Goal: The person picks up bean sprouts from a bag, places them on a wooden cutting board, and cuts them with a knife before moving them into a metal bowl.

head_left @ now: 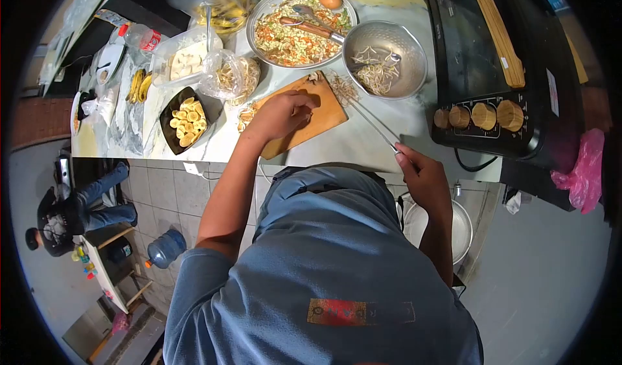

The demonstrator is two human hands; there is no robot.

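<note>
My left hand (285, 115) is over the wooden cutting board (334, 114), its fingers curled inward; whatever may be between them is hidden. Out to the right, my right hand (422, 178) grips the handle of a long, thin metal knife (377, 126), seen almost edge-on. Its far end points at a small heap of bean sprout bits (343, 88) at the board's right edge. A few brown scraps (315, 77) lie at the top of the board. Behind it, a hammered metal saucepan (412, 60) with a wooden handle holds bean sprouts (377, 77).
The saucepan's handle overlaps a wide tray (250, 41) of chopped vegetables with an egg (330, 1). Leftward are a bag of sprouts (228, 73), a tub of white cubes (188, 60) and a black bowl (170, 109) of banana slices. A toaster oven (483, 115) stands right; another person (71, 209) is far left.
</note>
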